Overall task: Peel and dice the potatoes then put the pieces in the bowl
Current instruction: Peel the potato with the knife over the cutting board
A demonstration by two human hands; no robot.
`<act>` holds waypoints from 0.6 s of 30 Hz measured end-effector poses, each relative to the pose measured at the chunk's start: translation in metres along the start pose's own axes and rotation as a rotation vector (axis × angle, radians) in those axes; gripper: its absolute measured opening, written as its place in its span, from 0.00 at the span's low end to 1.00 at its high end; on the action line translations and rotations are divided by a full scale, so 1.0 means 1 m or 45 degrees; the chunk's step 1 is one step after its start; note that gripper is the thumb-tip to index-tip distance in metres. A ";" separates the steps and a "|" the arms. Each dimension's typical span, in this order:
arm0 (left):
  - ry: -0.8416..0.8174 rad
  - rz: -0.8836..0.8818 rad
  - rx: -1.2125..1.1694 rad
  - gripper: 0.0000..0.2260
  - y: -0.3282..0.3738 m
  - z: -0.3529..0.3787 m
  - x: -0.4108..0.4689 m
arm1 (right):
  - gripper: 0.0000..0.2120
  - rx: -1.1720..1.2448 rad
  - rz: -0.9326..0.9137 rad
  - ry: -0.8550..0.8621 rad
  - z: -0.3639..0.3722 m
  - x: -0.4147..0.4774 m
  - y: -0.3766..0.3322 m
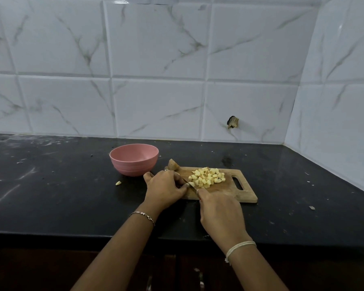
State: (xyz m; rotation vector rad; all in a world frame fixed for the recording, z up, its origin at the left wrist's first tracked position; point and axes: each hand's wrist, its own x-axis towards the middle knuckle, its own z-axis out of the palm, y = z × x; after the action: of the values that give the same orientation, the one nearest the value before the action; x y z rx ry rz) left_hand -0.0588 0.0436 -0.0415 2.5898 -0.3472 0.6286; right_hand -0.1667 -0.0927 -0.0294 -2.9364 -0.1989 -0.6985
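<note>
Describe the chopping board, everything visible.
Wooden chopping board: pale brown, rectangular, rounded corners, slot handle through its right end. It lies flat on the black counter, right of the pink bowl. Diced potato is heaped on its middle; an unpeeled piece sits at its far left corner. The left hand covers its left part; the right hand holds a knife over its near edge.

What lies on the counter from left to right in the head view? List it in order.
In order: stray potato piece → pink bowl → unpeeled potato piece → diced potato pile → cutting board's handle end → small scrap. The left hand, right hand and knife overlap these, so omitted.
</note>
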 end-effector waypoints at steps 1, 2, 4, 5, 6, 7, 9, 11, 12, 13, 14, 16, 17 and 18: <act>-0.001 -0.004 -0.003 0.09 0.000 0.000 0.000 | 0.10 0.001 -0.005 -0.011 0.000 0.000 0.000; 0.004 -0.007 -0.008 0.10 0.000 0.000 0.000 | 0.10 0.004 -0.010 -0.015 0.000 0.001 0.000; 0.023 -0.018 -0.016 0.09 0.000 0.000 0.000 | 0.11 0.004 -0.030 -0.024 -0.001 0.000 0.003; 0.032 -0.025 -0.019 0.09 -0.001 0.001 0.000 | 0.12 0.007 -0.039 -0.031 -0.002 -0.001 0.004; 0.041 -0.027 -0.018 0.09 -0.001 0.001 0.001 | 0.12 0.013 -0.044 -0.037 -0.004 -0.003 0.006; 0.050 -0.027 -0.012 0.10 -0.001 0.002 0.001 | 0.12 0.015 -0.046 -0.041 -0.005 -0.005 0.008; 0.058 -0.031 0.018 0.11 -0.001 0.004 0.002 | 0.12 0.008 -0.048 -0.043 -0.009 -0.008 0.012; 0.068 -0.027 0.047 0.11 -0.001 0.005 0.003 | 0.12 0.000 -0.046 -0.028 -0.014 -0.012 0.018; 0.071 -0.021 0.054 0.10 -0.001 0.005 0.004 | 0.12 -0.006 -0.046 -0.013 -0.016 -0.013 0.020; 0.075 -0.014 0.057 0.09 0.000 0.006 0.004 | 0.12 -0.013 -0.045 0.000 -0.018 -0.013 0.023; 0.079 -0.008 0.056 0.09 0.000 0.006 0.004 | 0.12 -0.018 -0.044 0.020 -0.019 -0.014 0.025; 0.085 -0.002 0.045 0.08 -0.001 0.006 0.004 | 0.11 -0.032 -0.039 0.076 -0.020 -0.014 0.030; 0.084 -0.001 0.034 0.08 -0.001 0.006 0.004 | 0.11 -0.034 -0.024 0.099 -0.019 -0.014 0.032; 0.086 0.004 0.025 0.08 -0.001 0.006 0.004 | 0.11 -0.035 -0.002 0.126 -0.019 -0.013 0.033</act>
State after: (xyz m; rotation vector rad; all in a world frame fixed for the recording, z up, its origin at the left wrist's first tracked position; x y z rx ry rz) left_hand -0.0522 0.0412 -0.0447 2.5798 -0.3249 0.7225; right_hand -0.1812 -0.1296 -0.0214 -2.9182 -0.1841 -0.8516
